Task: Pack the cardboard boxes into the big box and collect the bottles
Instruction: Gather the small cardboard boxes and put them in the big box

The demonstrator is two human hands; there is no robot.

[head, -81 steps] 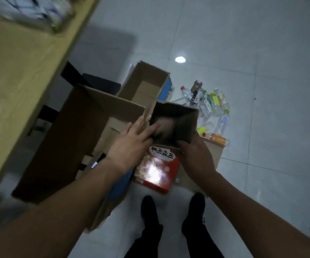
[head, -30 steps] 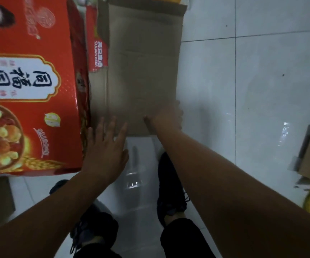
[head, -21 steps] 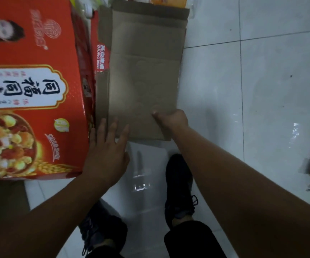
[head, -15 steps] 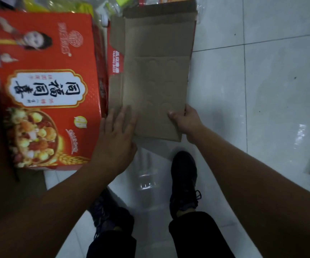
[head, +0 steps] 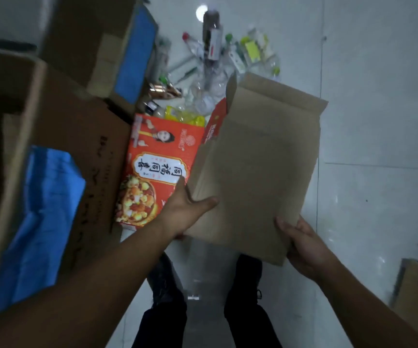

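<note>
Here, a person is lifting a flattened cardboard box (head: 253, 177) above the floor, left hand (head: 185, 209) and right hand (head: 303, 244) each clenching a near corner in a thin grip; it risks sagging, slipping, or sweeping the bottles (head: 218, 56) beyond, before reaching the big box (head: 59, 136) at left.

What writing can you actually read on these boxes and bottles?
Red box: large Chinese characters in a white panel, seen tilted, too blurred to quote.
Flattened carton: white letters on its red flap, unreadable.
Big box: dark printing, unreadable.
Bottles: labels too small.
</note>
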